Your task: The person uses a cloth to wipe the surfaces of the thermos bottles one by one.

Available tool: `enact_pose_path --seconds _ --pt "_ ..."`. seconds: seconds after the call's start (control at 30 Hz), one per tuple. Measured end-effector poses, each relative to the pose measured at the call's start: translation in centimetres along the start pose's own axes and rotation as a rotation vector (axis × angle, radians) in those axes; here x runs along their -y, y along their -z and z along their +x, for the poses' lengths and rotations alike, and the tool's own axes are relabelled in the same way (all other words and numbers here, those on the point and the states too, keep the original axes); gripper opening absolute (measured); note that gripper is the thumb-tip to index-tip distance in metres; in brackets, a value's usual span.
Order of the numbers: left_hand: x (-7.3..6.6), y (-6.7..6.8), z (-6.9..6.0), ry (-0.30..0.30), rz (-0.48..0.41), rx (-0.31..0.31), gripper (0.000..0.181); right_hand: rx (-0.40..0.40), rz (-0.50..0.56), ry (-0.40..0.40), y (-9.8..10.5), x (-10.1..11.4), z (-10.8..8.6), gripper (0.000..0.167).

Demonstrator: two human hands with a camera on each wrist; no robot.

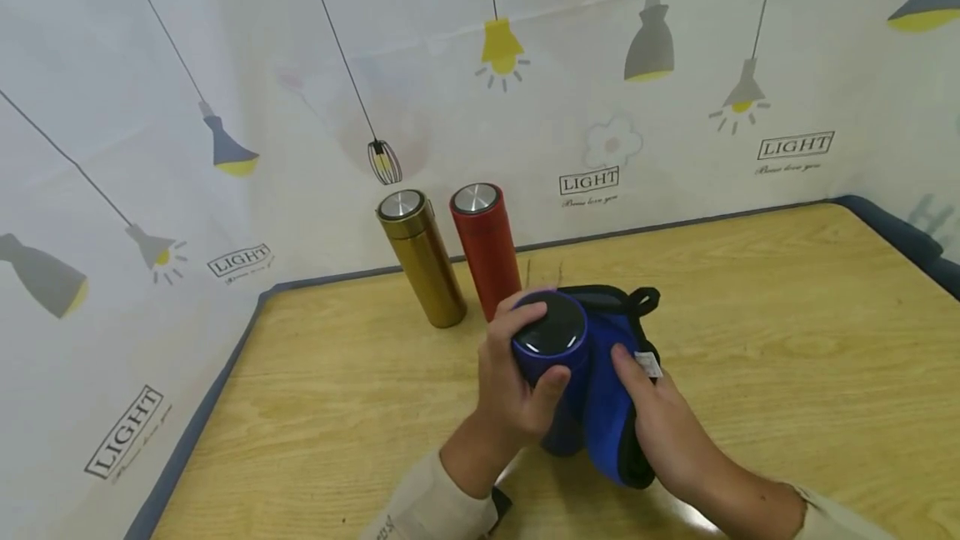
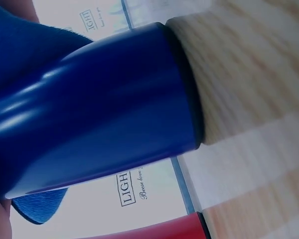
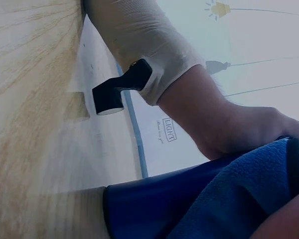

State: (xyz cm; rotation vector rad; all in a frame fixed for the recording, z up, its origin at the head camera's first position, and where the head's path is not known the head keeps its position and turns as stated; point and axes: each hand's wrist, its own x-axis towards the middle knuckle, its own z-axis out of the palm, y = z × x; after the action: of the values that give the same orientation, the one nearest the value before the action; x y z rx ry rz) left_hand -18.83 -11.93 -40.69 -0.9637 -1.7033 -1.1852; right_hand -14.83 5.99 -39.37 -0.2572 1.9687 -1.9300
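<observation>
A dark blue thermos bottle (image 1: 566,432) with a glossy black top stands on the table, its dark base at the wood in the left wrist view. My left hand (image 1: 506,382) grips it round the top, thumb on the near side. My right hand (image 1: 667,432) holds a folded blue cleaning cloth (image 1: 609,407), its thumb pressed on the cloth. The cloth has black edging, a black loop and a white label, and lies against the bottle's right side. Its fuzzy surface (image 3: 239,199) shows in the right wrist view. The right fingers behind the cloth are hidden.
A gold thermos bottle (image 1: 426,273) and a red thermos bottle (image 1: 489,257) stand upright behind the hands, both with silver-topped lids. The wooden table (image 1: 787,340) meets a white curtain (image 1: 450,98) printed with lamps along its back and left edges.
</observation>
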Motion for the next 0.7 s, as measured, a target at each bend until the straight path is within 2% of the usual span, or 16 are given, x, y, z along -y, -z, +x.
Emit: enact_pose_path --seconds 0.13,0.3,0.47,0.57,0.7 --pt "-0.18 -0.05 0.20 0.017 0.006 0.009 0.055 0.003 -0.005 0.028 0.25 0.09 -0.10 0.059" --pt "-0.42 -0.26 0.23 0.009 0.044 -0.006 0.056 0.002 -0.001 0.038 0.11 0.03 -0.18 0.057" --pt "-0.44 -0.45 0.29 0.002 0.027 -0.018 0.054 0.017 0.001 0.063 -0.28 0.17 -0.04 0.055" --pt "-0.40 -0.49 0.32 -0.056 0.062 -0.042 0.049 0.024 0.014 0.061 -0.47 0.22 0.00 0.055" --pt "-0.40 -0.49 0.50 -0.190 0.191 -0.100 0.039 0.043 0.026 0.064 -0.51 0.20 -0.08 0.055"
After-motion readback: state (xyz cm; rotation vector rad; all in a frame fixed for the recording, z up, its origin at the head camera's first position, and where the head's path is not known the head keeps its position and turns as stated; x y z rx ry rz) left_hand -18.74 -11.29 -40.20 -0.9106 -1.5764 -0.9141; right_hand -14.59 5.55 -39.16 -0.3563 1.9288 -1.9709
